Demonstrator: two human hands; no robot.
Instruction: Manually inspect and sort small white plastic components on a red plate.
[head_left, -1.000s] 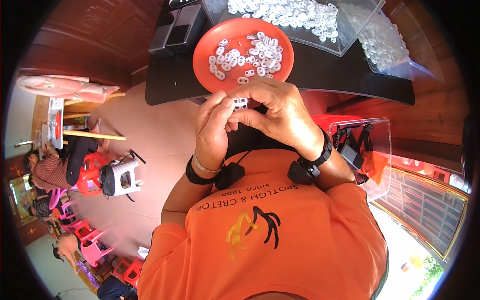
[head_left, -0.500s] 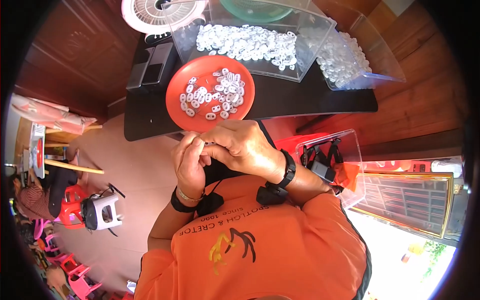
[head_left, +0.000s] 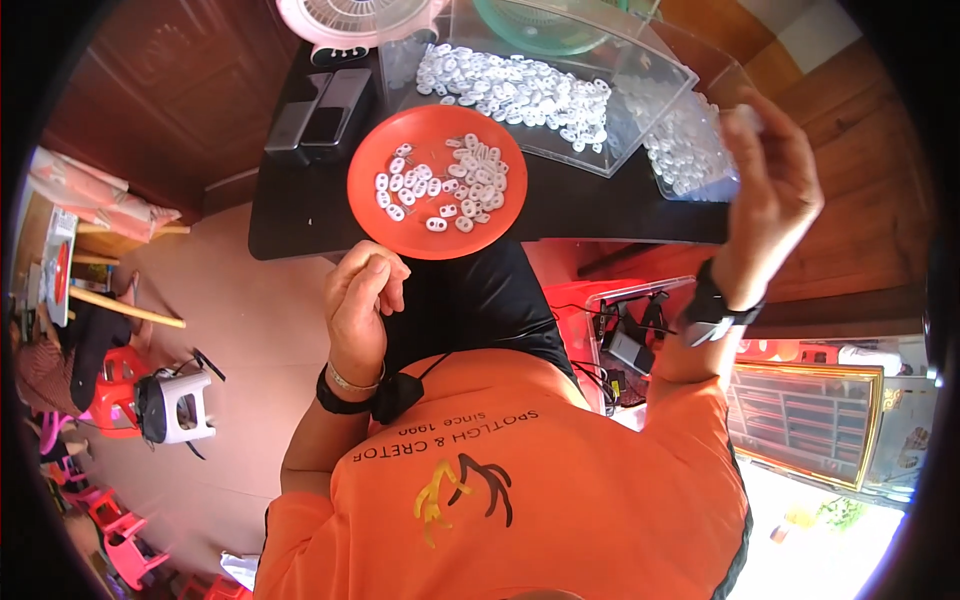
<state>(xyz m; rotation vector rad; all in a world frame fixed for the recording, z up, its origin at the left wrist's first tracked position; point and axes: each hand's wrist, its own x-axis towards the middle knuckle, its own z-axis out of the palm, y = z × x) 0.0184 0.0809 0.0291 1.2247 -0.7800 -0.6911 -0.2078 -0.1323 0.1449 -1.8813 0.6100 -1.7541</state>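
Observation:
My right hand (head_left: 772, 190) is raised at the right, beside the clear bin (head_left: 690, 150) with many white pieces. Its fingertips close on a small white plastic piece (head_left: 746, 118), blurred by motion. Near the table's front edge, my left hand (head_left: 362, 305) is closed with its fingers curled together; whatever it may hold is hidden. Just beyond it sits an orange-red plate (head_left: 365, 190) bearing several small white oval pieces with two holes (head_left: 436, 224) and some thin metal bits. Behind the plate, a larger clear box (head_left: 625, 145) contains a heap of such white pieces (head_left: 510, 85).
A grey-black device (head_left: 325, 112) stands left of the plate on the black table (head_left: 285, 215). Fans, one pink (head_left: 350, 25) and one green (head_left: 545, 25), are at the back. A clear tub (head_left: 590, 350) with cables stands below right. Stools (head_left: 185, 405) are at the left.
My hands were together in front of the plate. The right one has moved away to the right and up, toward the right bin; the left has stayed near the table edge.

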